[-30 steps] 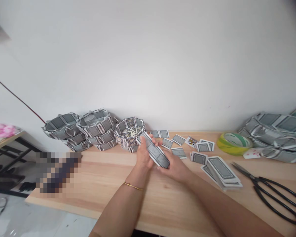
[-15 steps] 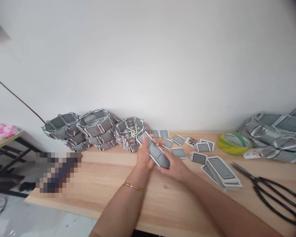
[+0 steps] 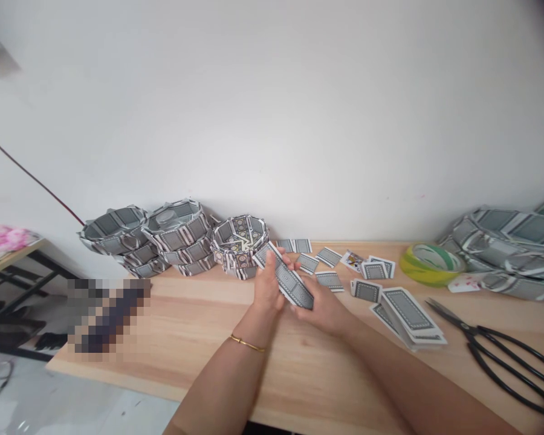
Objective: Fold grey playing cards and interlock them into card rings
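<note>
Between my hands, above the wooden table, I hold a long strip of grey-backed playing cards [image 3: 286,279], tilted down to the right. My left hand [image 3: 268,283] closes on its upper left part, thumb lying on top. Around the lower right end, my right hand [image 3: 324,309] is wrapped, its fingers partly hidden under the strip. Just behind the left hand stands a small round basket [image 3: 238,257] made of folded cards. Several loose playing cards [image 3: 328,281] lie on the table beyond the right hand.
Taller folded-card baskets [image 3: 181,238] stand at the back left, and more folded-card pieces [image 3: 503,248] at the far right. A yellow-green tape roll [image 3: 428,266], a stack of cards [image 3: 410,314] and black-handled scissors [image 3: 476,338] lie on the right. The wall rises behind the table [image 3: 199,326].
The held card strip has turned a little, so its patterned face shows more fully. Both hands keep their hold in nearly the same place.
</note>
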Demonstrator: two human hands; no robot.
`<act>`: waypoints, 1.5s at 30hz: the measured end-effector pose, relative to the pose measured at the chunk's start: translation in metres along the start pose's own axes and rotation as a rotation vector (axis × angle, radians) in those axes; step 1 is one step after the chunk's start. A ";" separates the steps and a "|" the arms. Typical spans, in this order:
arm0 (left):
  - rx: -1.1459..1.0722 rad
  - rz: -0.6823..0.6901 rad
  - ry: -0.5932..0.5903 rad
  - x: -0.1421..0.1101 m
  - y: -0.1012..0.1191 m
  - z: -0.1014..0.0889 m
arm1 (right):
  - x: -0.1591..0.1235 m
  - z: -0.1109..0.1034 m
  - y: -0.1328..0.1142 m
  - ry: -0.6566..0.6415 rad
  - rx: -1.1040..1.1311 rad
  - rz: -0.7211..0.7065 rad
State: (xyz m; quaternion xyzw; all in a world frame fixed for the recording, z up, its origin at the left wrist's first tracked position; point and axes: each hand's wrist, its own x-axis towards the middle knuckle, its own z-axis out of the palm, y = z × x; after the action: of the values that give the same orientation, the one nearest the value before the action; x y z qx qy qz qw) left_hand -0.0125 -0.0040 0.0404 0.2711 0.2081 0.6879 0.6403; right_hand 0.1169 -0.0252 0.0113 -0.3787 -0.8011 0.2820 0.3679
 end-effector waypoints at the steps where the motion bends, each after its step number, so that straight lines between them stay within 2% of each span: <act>1: -0.001 -0.003 -0.001 0.000 0.000 0.000 | 0.000 -0.001 -0.001 -0.003 0.003 0.001; 10: 0.011 -0.015 0.035 -0.001 -0.001 0.000 | -0.002 0.001 0.004 -0.005 0.020 -0.022; 22: 0.011 -0.001 0.025 -0.002 -0.001 0.001 | -0.005 0.008 0.013 -0.014 0.000 -0.017; 45: 0.023 -0.063 0.023 -0.002 0.001 0.000 | -0.005 0.005 0.004 -0.056 0.033 0.039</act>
State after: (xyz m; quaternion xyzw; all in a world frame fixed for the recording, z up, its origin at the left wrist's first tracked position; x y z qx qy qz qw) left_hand -0.0129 -0.0061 0.0412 0.2639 0.2319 0.6678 0.6562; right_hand 0.1166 -0.0283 0.0036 -0.3803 -0.7986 0.3128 0.3461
